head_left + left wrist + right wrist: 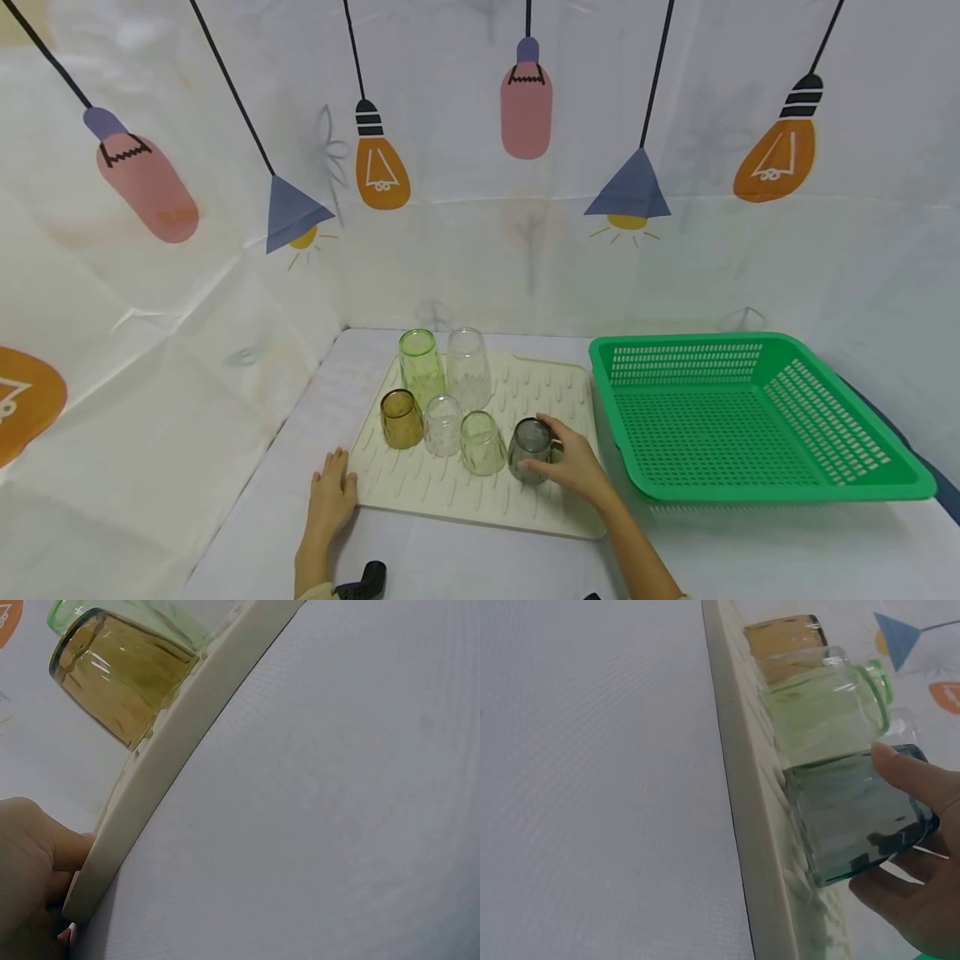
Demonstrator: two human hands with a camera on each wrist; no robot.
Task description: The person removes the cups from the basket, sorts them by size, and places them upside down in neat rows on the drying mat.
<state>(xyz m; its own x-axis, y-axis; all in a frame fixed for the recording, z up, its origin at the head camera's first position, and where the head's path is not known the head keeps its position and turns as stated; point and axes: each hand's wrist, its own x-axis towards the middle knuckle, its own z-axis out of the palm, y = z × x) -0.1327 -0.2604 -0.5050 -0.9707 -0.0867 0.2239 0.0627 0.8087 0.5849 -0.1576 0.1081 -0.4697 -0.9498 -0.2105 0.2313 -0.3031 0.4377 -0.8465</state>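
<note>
My right hand (573,462) holds a grey glass mug (527,454) between thumb and fingers, around its handle side. The mug stands at the front right of a cream drying mat (465,492); in the right wrist view, the thumb lies near the rim of the mug (859,817). My left hand (330,496) rests at the mat's left edge with its fingers extended, the thumb touching that edge. Left of the mug, a short green glass (482,446), a short clear glass (442,427) and an amber glass (402,419) stand in a row.
Behind the row stand a tall green glass (422,367) and a tall clear glass (469,371). A green plastic basket (626,433) sits right of the mat, close to its edge. A patterned sheet (465,267) hangs behind the white table (442,558).
</note>
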